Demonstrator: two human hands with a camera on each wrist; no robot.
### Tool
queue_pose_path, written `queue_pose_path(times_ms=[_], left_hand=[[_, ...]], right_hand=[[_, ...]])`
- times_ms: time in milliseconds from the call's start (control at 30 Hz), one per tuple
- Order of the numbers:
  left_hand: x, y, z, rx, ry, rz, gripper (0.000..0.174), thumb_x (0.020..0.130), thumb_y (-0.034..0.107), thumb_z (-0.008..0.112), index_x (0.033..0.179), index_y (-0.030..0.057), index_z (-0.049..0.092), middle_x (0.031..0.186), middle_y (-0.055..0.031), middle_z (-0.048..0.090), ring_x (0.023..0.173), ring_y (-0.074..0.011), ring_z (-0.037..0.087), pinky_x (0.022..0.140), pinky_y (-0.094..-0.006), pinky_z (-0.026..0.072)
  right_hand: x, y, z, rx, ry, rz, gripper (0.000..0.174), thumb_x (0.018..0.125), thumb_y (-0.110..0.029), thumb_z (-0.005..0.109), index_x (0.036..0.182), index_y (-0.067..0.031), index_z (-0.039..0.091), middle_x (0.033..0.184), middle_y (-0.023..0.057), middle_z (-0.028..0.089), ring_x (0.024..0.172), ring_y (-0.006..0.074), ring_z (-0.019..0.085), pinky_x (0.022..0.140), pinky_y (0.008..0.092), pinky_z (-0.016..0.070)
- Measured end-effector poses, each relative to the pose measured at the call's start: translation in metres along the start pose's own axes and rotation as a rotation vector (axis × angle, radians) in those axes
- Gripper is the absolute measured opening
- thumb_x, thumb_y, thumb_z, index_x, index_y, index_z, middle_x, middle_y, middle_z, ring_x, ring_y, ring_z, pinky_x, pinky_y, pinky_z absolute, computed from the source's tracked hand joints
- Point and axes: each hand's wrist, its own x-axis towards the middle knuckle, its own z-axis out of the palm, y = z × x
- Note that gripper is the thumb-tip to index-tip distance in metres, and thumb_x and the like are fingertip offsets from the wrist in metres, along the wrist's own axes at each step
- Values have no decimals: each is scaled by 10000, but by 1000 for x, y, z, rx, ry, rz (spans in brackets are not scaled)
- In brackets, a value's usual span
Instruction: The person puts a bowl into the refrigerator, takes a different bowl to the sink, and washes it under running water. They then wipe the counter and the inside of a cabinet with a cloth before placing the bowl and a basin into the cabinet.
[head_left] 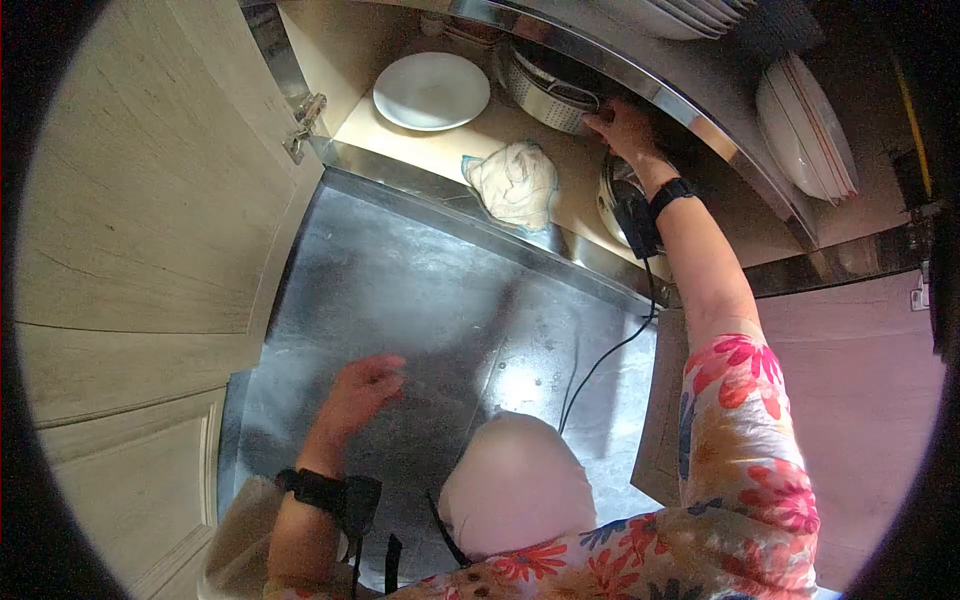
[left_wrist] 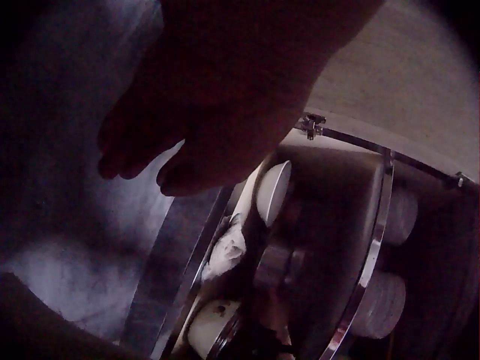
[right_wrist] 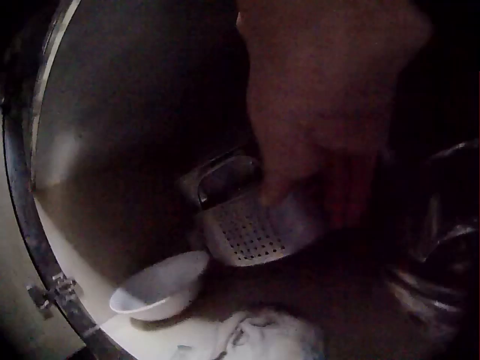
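Inside the low cabinet, my right hand (head_left: 630, 130) grips the side of a metal colander (head_left: 545, 95) near its handle. The right wrist view shows the thumb of that hand (right_wrist: 322, 97) against the perforated wall of the colander (right_wrist: 251, 232), with the other fingers partly lost in shadow. My left hand (head_left: 362, 393) hangs above the floor, holding nothing, its fingers loosely bent; it looms dark in the left wrist view (left_wrist: 225, 97).
A white bowl (head_left: 432, 92) lies left of the colander, and a crumpled cloth (head_left: 515, 185) sits near the cabinet's front edge. A pot (head_left: 612, 205) stands below my right wrist. White dishes (head_left: 805, 125) stand on the upper shelf. The left door (head_left: 150, 200) hangs open.
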Motion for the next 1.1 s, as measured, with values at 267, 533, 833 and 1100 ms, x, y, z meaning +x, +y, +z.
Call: queue_pose_path(times_ms=[267, 533, 833, 1100], left_hand=[[-6, 13, -48, -82, 14, -9, 315, 796, 175, 594, 1078, 43, 544, 852, -55, 614, 731, -145, 582, 633, -269, 464], [-3, 10, -34, -87, 58, 7, 306, 807, 148, 578, 1089, 38, 537, 870, -60, 610, 745, -160, 592, 636, -270, 475], [-27, 7, -29, 13, 97, 4, 299, 813, 139, 562, 1090, 30, 529, 875, -62, 609, 732, -154, 592, 622, -259, 468], [-49, 10, -30, 9, 69, -9, 312, 805, 150, 571, 1087, 26, 531, 882, -75, 611, 737, -165, 597, 633, -267, 470]], right_hand=[[8, -63, 0, 1323, 119, 887, 537, 760, -365, 628, 1148, -57, 420, 924, 191, 554, 701, 285, 615, 531, 374, 545], [38, 17, 65, 2024, -87, 1208, 510, 784, -289, 594, 1135, -32, 327, 1075, 268, 458, 832, 370, 581, 634, 435, 547], [40, -13, 42, 314, -262, 193, 290, 800, 82, 379, 1063, -34, 416, 1048, 201, 522, 854, 257, 588, 711, 333, 518], [15, -50, -19, 1294, -115, 944, 210, 857, -79, 359, 923, 62, 500, 933, 177, 575, 753, 246, 600, 650, 285, 513]])
